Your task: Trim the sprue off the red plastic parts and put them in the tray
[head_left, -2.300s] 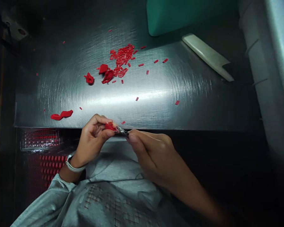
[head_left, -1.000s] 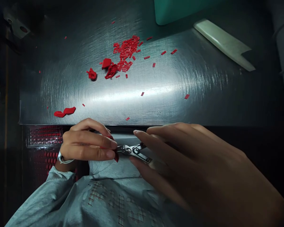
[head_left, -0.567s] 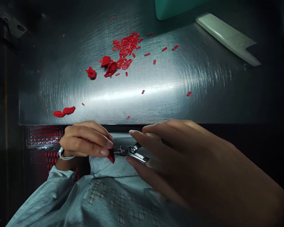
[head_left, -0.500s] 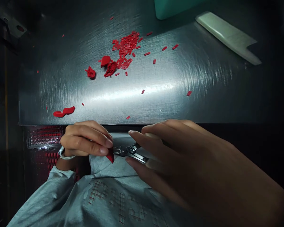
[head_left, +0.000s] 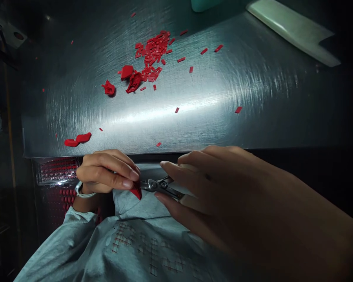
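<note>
Between thumb and fingers, my left hand (head_left: 107,172) pinches a small red plastic part (head_left: 137,191), just in front of the table's near edge. Most of that part is hidden by the fingers. My right hand (head_left: 220,188) is wrapped round the handles of a pair of nippers (head_left: 153,185). Their jaws point left and meet the red part at my left fingertips; whether they bite into it I cannot tell. On the metal table (head_left: 129,133) lie a heap of small red chips (head_left: 155,47) and larger red pieces (head_left: 133,82) beside it.
Two red curved pieces (head_left: 77,139) lie near the table's front left. A long pale plastic piece (head_left: 294,31) rests at the back right, with a green container (head_left: 204,4) at the back. Below the table's left side is a clear tray (head_left: 58,171) with red parts.
The view has shifted slightly, so the table things sit a little higher. The nippers' handles look closer together. Both hands keep nearly the same place at the red part.
</note>
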Action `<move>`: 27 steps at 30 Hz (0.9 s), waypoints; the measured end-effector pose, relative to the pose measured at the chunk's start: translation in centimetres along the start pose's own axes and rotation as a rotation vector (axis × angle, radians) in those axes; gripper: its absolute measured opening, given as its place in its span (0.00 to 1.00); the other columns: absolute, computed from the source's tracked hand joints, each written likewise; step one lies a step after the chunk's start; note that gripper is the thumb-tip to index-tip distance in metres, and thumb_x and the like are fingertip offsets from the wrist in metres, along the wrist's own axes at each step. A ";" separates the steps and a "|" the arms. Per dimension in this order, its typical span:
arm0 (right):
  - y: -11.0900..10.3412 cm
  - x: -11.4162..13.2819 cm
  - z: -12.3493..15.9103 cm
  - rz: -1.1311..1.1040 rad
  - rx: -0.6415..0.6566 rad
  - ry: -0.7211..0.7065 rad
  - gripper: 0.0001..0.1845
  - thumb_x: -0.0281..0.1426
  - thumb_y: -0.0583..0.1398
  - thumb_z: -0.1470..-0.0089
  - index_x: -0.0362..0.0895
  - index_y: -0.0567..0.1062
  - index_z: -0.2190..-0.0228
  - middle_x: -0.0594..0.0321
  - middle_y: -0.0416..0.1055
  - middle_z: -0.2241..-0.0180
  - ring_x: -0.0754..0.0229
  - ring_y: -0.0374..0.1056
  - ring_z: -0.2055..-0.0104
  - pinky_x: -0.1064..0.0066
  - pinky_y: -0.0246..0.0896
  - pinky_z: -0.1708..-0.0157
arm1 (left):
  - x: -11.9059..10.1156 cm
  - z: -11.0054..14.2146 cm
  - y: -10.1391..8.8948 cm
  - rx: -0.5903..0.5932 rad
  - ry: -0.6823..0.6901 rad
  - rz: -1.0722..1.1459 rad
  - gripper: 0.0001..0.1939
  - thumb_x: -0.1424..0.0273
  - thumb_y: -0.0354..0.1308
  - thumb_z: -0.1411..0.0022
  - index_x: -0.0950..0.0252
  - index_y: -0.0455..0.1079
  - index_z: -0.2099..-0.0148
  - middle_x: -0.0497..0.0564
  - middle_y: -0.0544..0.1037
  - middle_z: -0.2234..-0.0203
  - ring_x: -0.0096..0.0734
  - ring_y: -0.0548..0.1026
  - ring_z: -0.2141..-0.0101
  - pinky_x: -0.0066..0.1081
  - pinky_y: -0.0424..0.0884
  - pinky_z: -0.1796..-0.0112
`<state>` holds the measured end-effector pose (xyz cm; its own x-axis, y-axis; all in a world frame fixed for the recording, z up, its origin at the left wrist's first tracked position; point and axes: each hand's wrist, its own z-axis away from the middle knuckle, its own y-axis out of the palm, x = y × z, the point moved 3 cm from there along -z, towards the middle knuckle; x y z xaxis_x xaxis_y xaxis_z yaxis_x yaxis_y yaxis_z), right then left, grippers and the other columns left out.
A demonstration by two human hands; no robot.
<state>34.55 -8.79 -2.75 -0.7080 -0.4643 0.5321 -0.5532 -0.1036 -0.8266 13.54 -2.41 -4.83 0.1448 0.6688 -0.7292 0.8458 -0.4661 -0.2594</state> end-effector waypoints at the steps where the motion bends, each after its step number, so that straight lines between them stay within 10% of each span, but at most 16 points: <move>1: 0.0 0.0 0.0 0.004 -0.002 0.003 0.10 0.40 0.65 0.38 0.47 0.76 0.66 0.63 0.68 0.72 0.51 0.66 0.70 0.56 0.55 0.67 | 0.0 -0.1 0.1 0.002 -0.003 0.000 0.08 0.68 0.62 0.29 0.53 0.80 0.63 0.45 0.81 0.75 0.27 0.77 0.78 0.26 0.82 0.78; 27: -0.1 -0.3 -0.5 -0.069 0.047 -0.049 0.13 0.35 0.68 0.42 0.49 0.72 0.75 0.67 0.67 0.79 0.58 0.63 0.78 0.63 0.54 0.73 | 0.0 -0.7 1.1 -0.118 -0.083 0.127 0.18 0.72 0.67 0.32 0.61 0.70 0.75 0.45 0.76 0.79 0.28 0.79 0.79 0.24 0.82 0.79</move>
<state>34.60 -8.15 -2.75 -0.6461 -0.4973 0.5790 -0.5776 -0.1773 -0.7968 14.84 -2.54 -4.66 0.2153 0.5563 -0.8026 0.8786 -0.4691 -0.0895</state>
